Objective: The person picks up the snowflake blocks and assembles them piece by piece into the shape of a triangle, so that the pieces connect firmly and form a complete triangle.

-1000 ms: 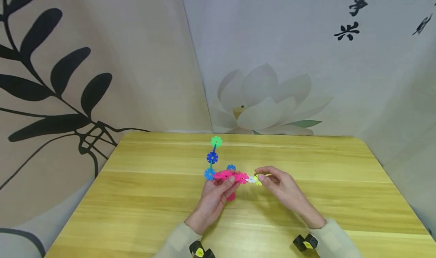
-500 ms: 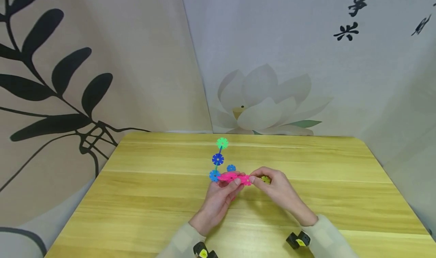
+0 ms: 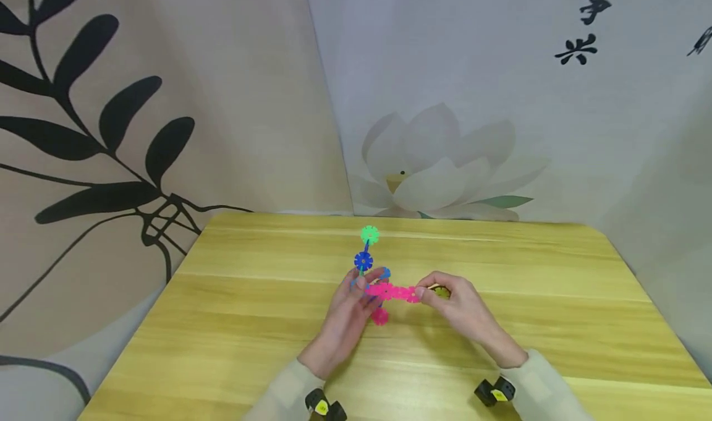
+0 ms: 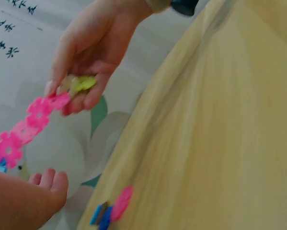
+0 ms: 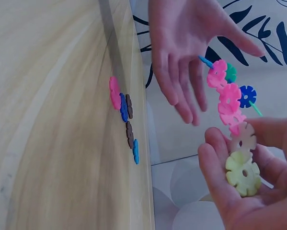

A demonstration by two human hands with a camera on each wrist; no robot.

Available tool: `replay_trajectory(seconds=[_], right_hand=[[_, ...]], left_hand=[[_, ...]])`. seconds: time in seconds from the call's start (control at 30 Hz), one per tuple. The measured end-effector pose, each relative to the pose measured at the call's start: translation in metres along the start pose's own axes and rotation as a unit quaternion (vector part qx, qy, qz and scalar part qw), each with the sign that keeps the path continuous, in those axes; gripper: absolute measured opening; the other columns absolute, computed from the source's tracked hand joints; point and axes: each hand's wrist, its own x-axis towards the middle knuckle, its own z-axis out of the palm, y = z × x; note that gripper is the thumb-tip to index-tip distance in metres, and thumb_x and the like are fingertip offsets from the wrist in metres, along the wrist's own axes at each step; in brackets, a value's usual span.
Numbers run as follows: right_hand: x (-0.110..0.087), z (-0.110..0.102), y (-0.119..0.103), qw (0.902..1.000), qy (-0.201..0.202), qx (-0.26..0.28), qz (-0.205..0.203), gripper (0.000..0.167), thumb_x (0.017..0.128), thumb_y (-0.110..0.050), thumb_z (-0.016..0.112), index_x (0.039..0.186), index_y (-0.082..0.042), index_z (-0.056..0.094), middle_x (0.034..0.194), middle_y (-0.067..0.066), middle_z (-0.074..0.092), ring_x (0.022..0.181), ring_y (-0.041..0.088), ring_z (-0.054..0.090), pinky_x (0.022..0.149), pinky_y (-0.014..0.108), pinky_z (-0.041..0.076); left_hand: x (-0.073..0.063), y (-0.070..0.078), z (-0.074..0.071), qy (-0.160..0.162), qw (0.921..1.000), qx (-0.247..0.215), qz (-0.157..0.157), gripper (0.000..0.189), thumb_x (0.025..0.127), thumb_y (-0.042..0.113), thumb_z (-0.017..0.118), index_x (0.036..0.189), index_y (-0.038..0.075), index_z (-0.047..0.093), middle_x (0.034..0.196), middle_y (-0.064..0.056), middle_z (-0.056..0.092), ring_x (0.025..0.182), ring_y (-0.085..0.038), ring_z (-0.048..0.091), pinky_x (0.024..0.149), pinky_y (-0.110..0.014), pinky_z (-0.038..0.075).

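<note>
A chain of slotted plastic snowflake discs is held up in the air. Its pink discs (image 3: 397, 292) run sideways, while a dark blue disc (image 3: 363, 261) and a green disc (image 3: 369, 234) rise at the left end. My right hand (image 3: 464, 303) pinches the right end, where a whitish disc (image 5: 244, 138) and a pale yellow disc (image 5: 243, 175) lie within the fingers. At the left end, my left hand (image 3: 345, 316) has its fingers spread and straight. In the right wrist view, that hand (image 5: 181, 52) appears apart from the chain, palm showing.
Below the chain, a row of discs stands on the wooden table (image 3: 250, 322): a pink disc (image 5: 114, 92), a blue disc (image 5: 123, 107), brown discs (image 5: 129, 134) and a light blue disc (image 5: 136, 151). Whether they are joined cannot be told. A patterned cloth (image 3: 250, 99) hangs behind the table.
My left hand has let go of the pink discs and spread its fingers. My right hand has shifted from the yellow end inward and now pinches near the pink discs.
</note>
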Motion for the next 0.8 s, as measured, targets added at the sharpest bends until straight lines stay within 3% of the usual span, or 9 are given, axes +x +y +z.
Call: replay_trajectory(seconds=[0.1,0.17,0.3,0.43,0.57,0.8], right_hand=[[-0.003,-0.002,0.001,0.9999,-0.008,0.002,0.008,0.010,0.101,-0.025,0.068,0.100,-0.017,0.074,0.090,-0.006,0.072,0.077,0.023,0.051,0.062,0.029,0.040],[-0.005,-0.002,0.001,0.9998,-0.016,0.006,0.012,0.011,0.102,-0.026,0.068,0.100,-0.017,0.074,0.091,-0.006,0.072,0.081,0.021,0.053,0.066,0.030,0.043],[-0.008,0.000,0.001,0.9997,-0.021,0.005,0.008,0.009,0.102,-0.025,0.068,0.099,-0.019,0.074,0.093,-0.010,0.073,0.095,0.018,0.061,0.085,0.040,0.049],[-0.010,0.005,0.003,0.9997,-0.026,0.000,0.004,0.009,0.102,-0.025,0.067,0.099,-0.020,0.074,0.094,-0.012,0.072,0.104,0.018,0.064,0.098,0.055,0.048],[-0.011,0.008,0.004,0.9996,-0.030,-0.002,0.003,0.009,0.102,-0.025,0.067,0.098,-0.020,0.074,0.094,-0.012,0.072,0.102,0.017,0.064,0.097,0.055,0.048],[-0.009,0.012,0.007,0.9972,-0.071,-0.009,-0.023,0.012,0.101,-0.027,0.068,0.100,-0.018,0.076,0.096,-0.011,0.073,0.095,0.014,0.066,0.090,0.043,0.053]], left_hand=[[0.006,0.007,-0.003,0.019,0.9997,0.003,0.018,0.065,0.109,0.054,0.041,0.155,0.009,0.032,0.157,-0.019,0.042,0.147,-0.039,0.038,0.120,-0.048,0.032],[0.010,0.012,-0.004,0.032,0.9991,0.002,0.029,0.061,0.110,0.052,0.039,0.154,0.010,0.037,0.155,-0.018,0.046,0.146,-0.039,0.039,0.120,-0.049,0.033],[0.016,0.018,-0.004,0.054,0.9972,-0.003,0.051,0.046,0.110,0.035,0.046,0.147,0.008,0.044,0.146,-0.018,0.052,0.134,-0.033,0.054,0.115,-0.052,0.040],[0.018,0.020,-0.004,0.085,0.9954,0.011,0.042,0.040,0.109,0.034,0.055,0.140,0.009,0.052,0.130,-0.011,0.064,0.119,-0.026,0.065,0.107,-0.047,0.050],[0.019,0.018,-0.002,0.122,0.9914,0.036,0.031,0.037,0.107,0.036,0.059,0.133,0.010,0.058,0.119,-0.006,0.070,0.105,-0.020,0.069,0.093,-0.036,0.057],[0.015,0.015,-0.005,0.163,0.9851,0.051,0.019,0.030,0.106,0.031,0.061,0.125,0.008,0.063,0.107,-0.004,0.070,0.084,-0.014,0.068,0.075,-0.026,0.058]])
